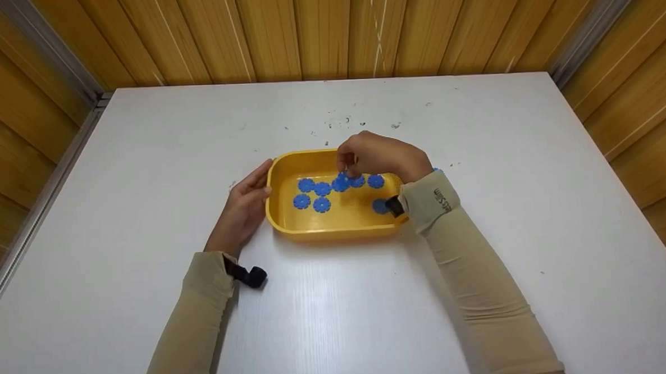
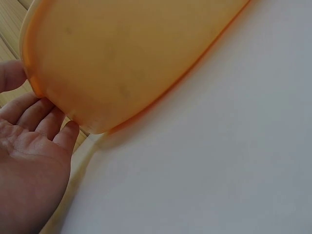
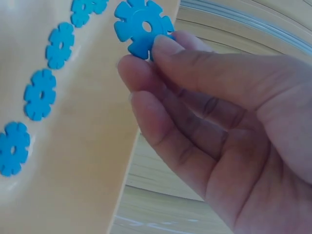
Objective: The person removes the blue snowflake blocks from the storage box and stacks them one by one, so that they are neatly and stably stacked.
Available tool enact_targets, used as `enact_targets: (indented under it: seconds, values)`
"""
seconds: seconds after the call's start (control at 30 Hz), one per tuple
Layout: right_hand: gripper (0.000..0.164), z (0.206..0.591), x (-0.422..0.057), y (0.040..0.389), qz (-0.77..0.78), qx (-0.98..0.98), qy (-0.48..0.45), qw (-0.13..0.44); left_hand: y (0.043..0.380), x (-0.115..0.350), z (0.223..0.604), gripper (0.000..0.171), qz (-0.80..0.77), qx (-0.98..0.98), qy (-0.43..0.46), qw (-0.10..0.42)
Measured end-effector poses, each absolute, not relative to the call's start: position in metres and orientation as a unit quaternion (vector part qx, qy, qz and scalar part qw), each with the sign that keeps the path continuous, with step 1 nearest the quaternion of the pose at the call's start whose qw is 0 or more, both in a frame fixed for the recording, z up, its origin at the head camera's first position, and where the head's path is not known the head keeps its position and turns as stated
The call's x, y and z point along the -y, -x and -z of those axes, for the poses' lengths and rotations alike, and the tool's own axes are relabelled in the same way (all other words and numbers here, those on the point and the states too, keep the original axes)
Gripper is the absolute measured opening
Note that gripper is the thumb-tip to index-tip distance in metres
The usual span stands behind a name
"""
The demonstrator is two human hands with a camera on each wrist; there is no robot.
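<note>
A yellow plastic basin (image 1: pixel 335 232) with rounded corners stands on the white table, several blue notched building discs (image 1: pixel 322 205) lying inside it. My left hand (image 1: pixel 247 207) holds the basin's left end, thumb by the rim and fingers against the outer wall; the left wrist view shows this hand (image 2: pixel 34 146) from the palm side. Over the far side of the basin, my right hand (image 1: pixel 385 154) pinches one blue disc between thumb and fingers. That pinched disc (image 3: pixel 139 27), with a hole in its middle, shows plainly in the right wrist view. My right wrist hides the basin's right end.
The white table (image 1: pixel 327 322) spreads around the basin, with dark scuff marks beyond it. Wood-panelled walls (image 1: pixel 326 30) stand behind and at both sides. A bit of blue (image 1: pixel 438 170) peeks out beside the right wrist. Black camera mounts (image 1: pixel 252 276) sit on the wrists.
</note>
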State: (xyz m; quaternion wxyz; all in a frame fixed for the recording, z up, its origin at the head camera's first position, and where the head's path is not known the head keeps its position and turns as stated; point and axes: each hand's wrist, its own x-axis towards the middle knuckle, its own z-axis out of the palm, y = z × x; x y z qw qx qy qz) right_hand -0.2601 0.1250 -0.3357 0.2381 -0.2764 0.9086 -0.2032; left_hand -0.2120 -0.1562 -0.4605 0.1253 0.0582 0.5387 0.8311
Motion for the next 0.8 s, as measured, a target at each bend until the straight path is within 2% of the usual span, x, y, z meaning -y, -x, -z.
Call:
enact_targets:
  seconds: [0.37, 0.8]
  values:
    - [0.014, 0.329, -0.143, 0.257, 0.221, -0.913, 0.265, 0.216, 0.212, 0.156, 0.458, 0.063, -0.833, -0.536, -0.052, 0.13]
    - [0.015, 0.339, -0.175, 0.253, 0.25, -0.928, 0.235, 0.147, 0.213, 0.158, 0.464, 0.065, -0.831, -0.537, -0.06, 0.132]
